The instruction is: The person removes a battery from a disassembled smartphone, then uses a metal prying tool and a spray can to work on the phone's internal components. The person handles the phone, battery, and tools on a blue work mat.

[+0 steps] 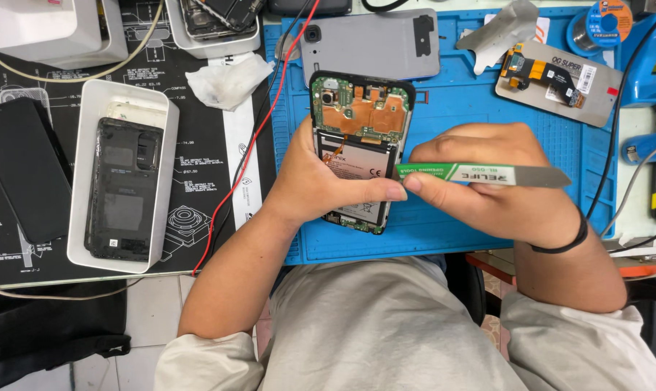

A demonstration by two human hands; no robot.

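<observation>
The opened phone (362,137) lies back-side up on the blue mat (487,224), near the middle of the worktop (219,181), with its rear cover removed so that the green circuit board, copper shielding and white battery are exposed. The left hand (321,181) wraps around the phone's left edge and lower body, its grip closed on the phone, the thumb reaching across to the right side of the battery. The right hand (494,181) holds a thin flat opening tool (480,174), its grip closed on the tool; the tool has a green-and-white handle section and a bare metal blade, lies horizontally, and its left end meets the phone's right edge beside the battery. Just beyond the phone, on the far part of the mat, lies a grey back cover (375,43). At far right on the mat rests a display assembly (560,81) with a flex cable on top. To the left of the mat, a white tray (82,145) holds a black phone part (123,190); a dark phone (25,168) lies further left. A red wire (252,148) runs alongside the mat's left edge.
</observation>
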